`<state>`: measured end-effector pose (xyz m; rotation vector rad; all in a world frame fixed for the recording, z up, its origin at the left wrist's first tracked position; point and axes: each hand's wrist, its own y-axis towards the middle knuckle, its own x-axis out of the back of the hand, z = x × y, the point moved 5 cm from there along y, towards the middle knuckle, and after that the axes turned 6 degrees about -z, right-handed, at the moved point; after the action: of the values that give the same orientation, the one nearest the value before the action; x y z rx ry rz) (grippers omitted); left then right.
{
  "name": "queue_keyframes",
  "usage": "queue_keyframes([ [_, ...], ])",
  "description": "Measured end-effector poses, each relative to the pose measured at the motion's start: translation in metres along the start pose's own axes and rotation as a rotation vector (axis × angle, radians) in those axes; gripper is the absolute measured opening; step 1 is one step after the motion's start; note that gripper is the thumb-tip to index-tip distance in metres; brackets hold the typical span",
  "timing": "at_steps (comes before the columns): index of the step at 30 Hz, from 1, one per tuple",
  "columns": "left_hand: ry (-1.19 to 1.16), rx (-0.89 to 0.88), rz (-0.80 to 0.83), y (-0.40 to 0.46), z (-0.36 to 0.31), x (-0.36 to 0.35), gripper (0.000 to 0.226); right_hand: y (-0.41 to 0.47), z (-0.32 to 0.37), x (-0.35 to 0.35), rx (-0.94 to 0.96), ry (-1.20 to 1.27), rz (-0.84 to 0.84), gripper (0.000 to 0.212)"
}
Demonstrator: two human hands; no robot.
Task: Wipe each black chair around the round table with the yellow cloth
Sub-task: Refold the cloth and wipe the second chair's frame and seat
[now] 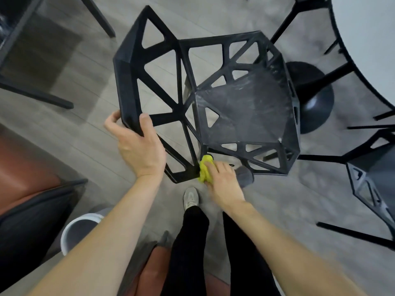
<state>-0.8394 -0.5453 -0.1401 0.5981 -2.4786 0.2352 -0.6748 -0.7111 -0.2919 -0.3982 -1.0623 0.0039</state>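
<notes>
Wiping looks mid-course on one black chair (205, 99): the left hand (139, 144) grips its backrest edge, fingers curled round the frame, while the right hand (222, 180) presses the bunched yellow cloth (204, 167) against the lower corner of the frame. Further right, a second black chair (367, 178) beside the round desk (363, 39) likely awaits its turn.

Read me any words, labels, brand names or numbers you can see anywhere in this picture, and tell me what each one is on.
There is no readable text in this view.
Black chair: no label or brand mark shows; only pale smears on the seat.
Yellow cloth: plain, no tag visible.
Shoe: too blurred to tell whether it carries a logo.
Round table and white bucket: no markings visible.
</notes>
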Motion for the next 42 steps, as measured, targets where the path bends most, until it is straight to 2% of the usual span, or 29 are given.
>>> queue_keyframes([
  [3,-0.037,-0.014,0.216,-0.035,0.013,0.009,0.059,0.007,0.032,-0.004,0.045,0.096,-0.06,0.068],
  [6,0.006,0.004,0.349,-0.08,0.049,0.015,0.052,-0.004,-0.018,-0.001,0.102,0.059,-0.018,0.064],
  [10,0.048,-0.046,0.405,-0.099,0.07,0.011,0.053,-0.028,-0.135,0.014,-0.179,-0.034,-0.082,0.053],
  [12,0.041,-0.082,0.435,-0.085,0.075,0.012,0.053,-0.037,-0.141,0.01,-0.258,-0.049,-0.149,0.045],
  [14,0.044,-0.099,0.427,-0.06,0.085,0.019,0.049,-0.041,-0.09,-0.003,-0.169,-0.007,-0.209,0.043],
  [17,0.066,-0.104,0.364,-0.025,0.101,0.037,0.042,-0.022,0.037,-0.032,0.081,0.067,-0.226,0.046],
  [19,0.054,-0.059,0.362,-0.016,0.111,0.049,0.034,-0.006,0.109,-0.045,0.103,0.114,-0.253,0.043],
  [21,0.045,-0.031,0.369,-0.011,0.115,0.056,0.031,-0.006,0.123,-0.052,0.123,0.093,-0.269,0.047],
  [23,0.033,-0.023,0.356,-0.014,0.121,0.057,0.035,-0.029,0.071,-0.059,0.13,0.023,-0.252,0.053],
  [25,0.024,0.039,0.373,-0.033,0.137,0.051,0.028,-0.062,-0.023,-0.065,0.001,-0.044,-0.236,0.054],
  [26,0.031,0.094,0.41,-0.05,0.149,0.044,0.022,-0.079,-0.066,-0.064,-0.081,-0.039,-0.223,0.057],
  [28,0.066,0.224,0.515,-0.088,0.181,0.031,0.028,-0.102,-0.109,-0.067,-0.176,-0.028,-0.215,0.061],
  [31,0.039,0.365,0.597,-0.131,0.222,0.011,0.074,-0.089,-0.081,-0.077,-0.092,0.012,-0.283,0.054],
  [32,0.054,0.375,0.62,-0.14,0.23,0.004,0.077,-0.079,-0.062,-0.077,-0.046,0.047,-0.321,0.05],
  [35,0.116,0.341,0.653,-0.155,0.229,-0.018,0.033,-0.059,-0.024,-0.077,0.104,0.156,-0.359,0.048],
  [38,0.149,0.319,0.555,-0.162,0.226,-0.042,0.044,-0.073,-0.034,-0.087,0.234,0.212,-0.352,0.053],
  [42,0.158,0.208,0.484,-0.168,0.245,-0.061,0.053,-0.096,-0.078,-0.1,0.323,0.188,-0.466,0.041],
])
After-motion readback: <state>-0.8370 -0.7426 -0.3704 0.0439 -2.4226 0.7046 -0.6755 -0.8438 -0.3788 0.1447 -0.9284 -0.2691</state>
